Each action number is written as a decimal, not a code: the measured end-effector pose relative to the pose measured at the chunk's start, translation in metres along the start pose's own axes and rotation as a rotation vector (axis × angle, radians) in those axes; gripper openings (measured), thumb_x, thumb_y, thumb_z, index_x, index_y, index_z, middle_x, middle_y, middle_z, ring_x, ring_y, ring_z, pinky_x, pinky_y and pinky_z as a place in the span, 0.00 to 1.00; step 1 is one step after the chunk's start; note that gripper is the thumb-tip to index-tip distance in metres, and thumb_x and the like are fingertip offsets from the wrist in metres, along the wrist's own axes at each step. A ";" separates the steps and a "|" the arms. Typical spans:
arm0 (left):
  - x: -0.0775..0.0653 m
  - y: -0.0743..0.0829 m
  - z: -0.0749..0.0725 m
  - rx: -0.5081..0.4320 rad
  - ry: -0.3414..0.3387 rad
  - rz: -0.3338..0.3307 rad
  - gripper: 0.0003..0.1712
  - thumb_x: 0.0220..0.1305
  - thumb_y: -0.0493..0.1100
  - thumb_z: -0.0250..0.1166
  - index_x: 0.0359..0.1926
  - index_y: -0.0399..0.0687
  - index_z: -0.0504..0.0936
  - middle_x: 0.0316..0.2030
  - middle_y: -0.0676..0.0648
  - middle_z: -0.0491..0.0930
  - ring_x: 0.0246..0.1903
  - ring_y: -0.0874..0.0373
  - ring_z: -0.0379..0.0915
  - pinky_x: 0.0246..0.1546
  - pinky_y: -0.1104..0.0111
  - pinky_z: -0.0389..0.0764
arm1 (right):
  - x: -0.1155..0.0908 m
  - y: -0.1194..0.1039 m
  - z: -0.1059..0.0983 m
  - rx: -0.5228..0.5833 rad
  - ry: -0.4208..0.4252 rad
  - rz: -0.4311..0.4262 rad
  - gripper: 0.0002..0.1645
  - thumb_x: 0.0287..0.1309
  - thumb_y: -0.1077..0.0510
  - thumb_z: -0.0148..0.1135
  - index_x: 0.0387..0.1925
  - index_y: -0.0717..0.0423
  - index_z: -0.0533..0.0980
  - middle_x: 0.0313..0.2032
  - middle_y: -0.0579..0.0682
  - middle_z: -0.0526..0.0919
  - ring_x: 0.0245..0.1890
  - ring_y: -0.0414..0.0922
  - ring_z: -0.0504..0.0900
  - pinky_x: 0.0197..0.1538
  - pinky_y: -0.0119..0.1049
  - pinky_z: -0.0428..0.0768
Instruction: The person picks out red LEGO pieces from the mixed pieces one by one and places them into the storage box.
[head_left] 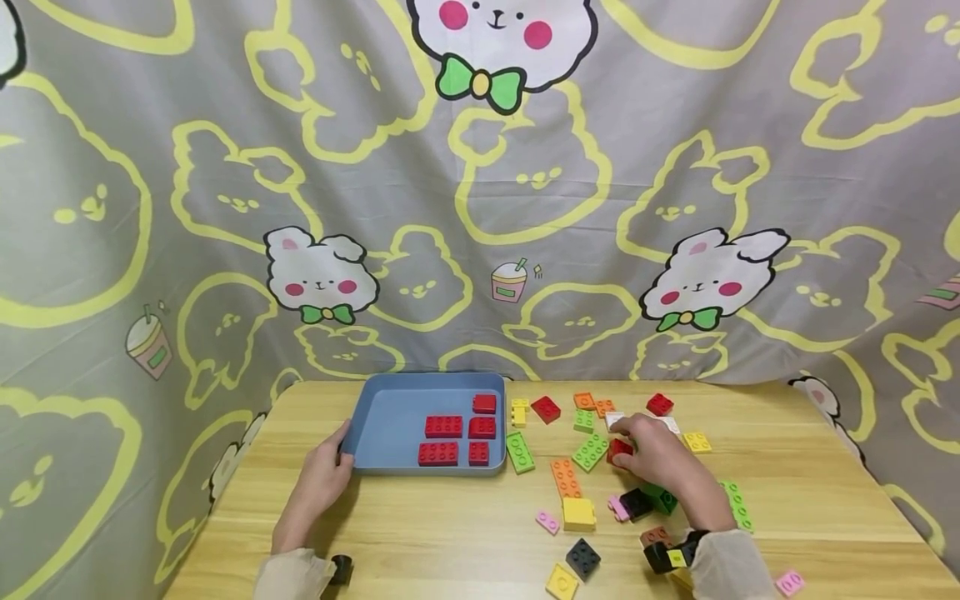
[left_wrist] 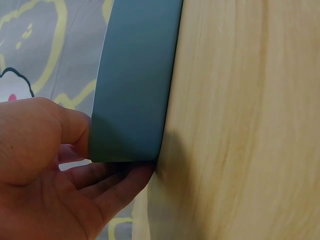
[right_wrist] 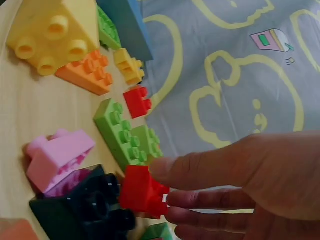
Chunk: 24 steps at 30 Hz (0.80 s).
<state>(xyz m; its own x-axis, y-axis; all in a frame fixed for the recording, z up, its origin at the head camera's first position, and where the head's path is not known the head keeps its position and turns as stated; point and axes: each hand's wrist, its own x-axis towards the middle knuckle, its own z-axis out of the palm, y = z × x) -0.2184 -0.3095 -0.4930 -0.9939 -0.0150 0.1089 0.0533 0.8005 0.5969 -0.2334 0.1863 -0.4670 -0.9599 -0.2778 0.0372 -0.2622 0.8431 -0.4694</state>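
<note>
My left hand (head_left: 318, 483) grips the left front corner of a blue tray (head_left: 390, 417). In the left wrist view its thumb lies on the rim and its fingers bend against the tray's outer wall (left_wrist: 135, 85). Several red toy bricks (head_left: 444, 427) lie in the right half of that tray. Among loose bricks on the right, my right hand (head_left: 663, 458) pinches a red brick (right_wrist: 136, 189) between thumb and fingertips. A green brick (head_left: 591, 452) lies just left of it, and black (head_left: 636, 503) and dark green bricks (head_left: 662, 498) are nearer me.
Loose bricks spread over the right side of the wooden table (head_left: 435, 533), among them a yellow brick (head_left: 578, 514), an orange brick (head_left: 566, 478) and a red brick (head_left: 546, 408). Behind the table hangs a grey patterned cloth (head_left: 480, 333).
</note>
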 end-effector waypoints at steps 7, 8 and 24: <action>0.000 -0.001 0.001 0.004 0.004 0.011 0.34 0.64 0.28 0.49 0.71 0.24 0.58 0.65 0.22 0.61 0.54 0.40 0.68 0.42 0.54 0.71 | 0.002 0.000 0.005 -0.016 -0.002 0.012 0.24 0.45 0.65 0.74 0.47 0.68 0.82 0.40 0.59 0.83 0.37 0.50 0.79 0.41 0.49 0.81; 0.000 -0.002 0.001 0.004 0.004 0.009 0.34 0.64 0.28 0.49 0.71 0.24 0.57 0.66 0.22 0.61 0.54 0.40 0.67 0.43 0.53 0.71 | 0.002 0.000 0.005 -0.015 -0.003 0.014 0.24 0.45 0.65 0.74 0.47 0.68 0.82 0.40 0.60 0.83 0.37 0.50 0.79 0.41 0.49 0.82; 0.003 -0.001 0.001 0.004 -0.001 0.002 0.34 0.65 0.29 0.49 0.72 0.25 0.57 0.66 0.24 0.61 0.64 0.35 0.58 0.55 0.47 0.70 | 0.008 0.004 0.014 -0.039 -0.009 0.031 0.21 0.45 0.65 0.74 0.45 0.67 0.83 0.36 0.56 0.81 0.33 0.48 0.76 0.37 0.46 0.80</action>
<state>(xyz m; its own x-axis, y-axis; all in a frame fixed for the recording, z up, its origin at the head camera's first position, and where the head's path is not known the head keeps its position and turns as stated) -0.2217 -0.3093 -0.4941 -0.9939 -0.0131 0.1092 0.0546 0.8029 0.5935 -0.2404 0.1811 -0.4805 -0.9668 -0.2550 0.0148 -0.2358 0.8687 -0.4356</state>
